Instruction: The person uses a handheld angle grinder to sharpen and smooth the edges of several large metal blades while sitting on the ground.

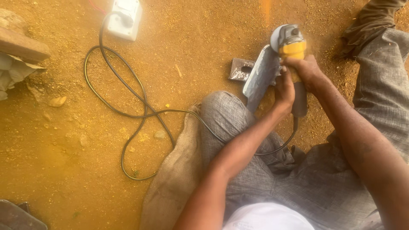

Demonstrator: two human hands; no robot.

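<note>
Right, person is sitting on the bare dirt floor [85,140], knees up, grey checked trousers, working between the legs.

Right hand [304,70] is wrapped tight around the neck of a yellow-and-grey angle grinder [291,42], fingers closed around the yellow body just below the gear head. Left hand [284,90] is closed too, gripping the edge of a flat grey metal blade [260,76] and touching the grinder's dark rear handle; can't tell exactly which of the two the fingers clamp harder. The two hands sit just beside each other.

Blade runs diagonally, lower end resting against the left knee, upper end under the grinder head. Fine dust hangs around the head, so the disc itself is hidden.

Just left of the blade, on the ground, lies a small square steel plate [241,69] with a hole in it, apart from both hands.

Black power cable [128,106] leaves the grinder's tail, passes behind the left forearm, loops across the dirt and ends at a white socket box [124,17] at the top edge. Burlap sack [179,170] lies under the left leg. Wooden block [23,44] and crumpled cloth at far left, well apart. A few stones are scattered on the dirt.
</note>
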